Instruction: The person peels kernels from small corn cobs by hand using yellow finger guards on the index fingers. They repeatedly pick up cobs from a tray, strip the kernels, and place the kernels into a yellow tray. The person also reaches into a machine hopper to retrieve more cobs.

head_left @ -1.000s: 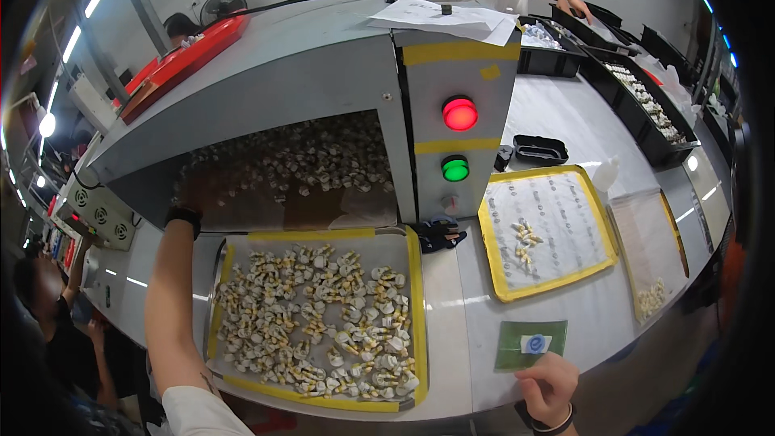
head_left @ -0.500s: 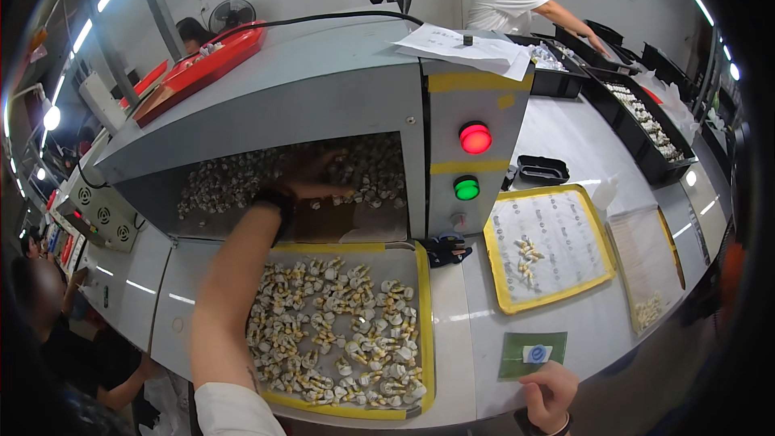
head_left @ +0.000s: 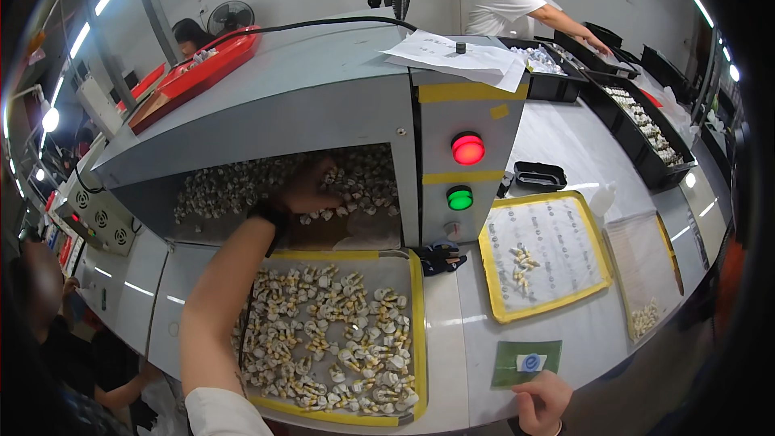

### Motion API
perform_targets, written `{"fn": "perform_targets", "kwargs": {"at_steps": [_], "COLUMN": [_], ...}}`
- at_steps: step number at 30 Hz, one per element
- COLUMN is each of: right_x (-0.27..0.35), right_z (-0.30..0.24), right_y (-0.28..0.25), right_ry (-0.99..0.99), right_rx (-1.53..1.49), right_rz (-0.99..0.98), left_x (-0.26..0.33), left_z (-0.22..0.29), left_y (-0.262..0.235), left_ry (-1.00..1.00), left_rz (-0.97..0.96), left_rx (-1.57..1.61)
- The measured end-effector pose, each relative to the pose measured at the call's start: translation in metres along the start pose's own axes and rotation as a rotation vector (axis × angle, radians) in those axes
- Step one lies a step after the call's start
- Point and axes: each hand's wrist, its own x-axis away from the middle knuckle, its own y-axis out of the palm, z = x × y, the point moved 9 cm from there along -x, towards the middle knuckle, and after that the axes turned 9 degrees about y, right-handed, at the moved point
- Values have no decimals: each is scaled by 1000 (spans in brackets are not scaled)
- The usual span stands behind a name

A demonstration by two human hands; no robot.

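My left hand reaches into the dim opening of a grey metal machine. Its fingers are apart, over a pile of small whitish pieces, and touch some of them. Below my forearm lies a yellow-edged tray spread with small white pieces that have yellowish stems. At the front right, my right hand is closed, its bent fingers at the near edge of a green square pad. A white label with a blue mark lies on that pad. Whatever those fingers hold, if anything, is hidden.
A second yellow-edged tray holds a few pale pieces. Beside it are a clear tray, a black dish and a dark glove-like item. Black bins stand behind; a person reaches over them. Paper tops the machine.
My view has shifted slightly, so the scene sits a little lower and further left. My left hand has moved a little among the pieces. My right hand stays beside the green pad.
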Motion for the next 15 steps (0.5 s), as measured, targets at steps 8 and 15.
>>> {"fn": "perform_targets", "kwargs": {"at_steps": [8,15], "right_x": [0,4], "right_z": [-3,1], "right_y": [-1,1], "right_ry": [-28,-52], "right_rx": [29,51], "right_rz": [24,65], "left_x": [22,26], "left_z": [55,49], "left_y": [2,-7], "left_ry": [110,37], "left_rz": [91,-14], "left_rx": [-260,-288]}}
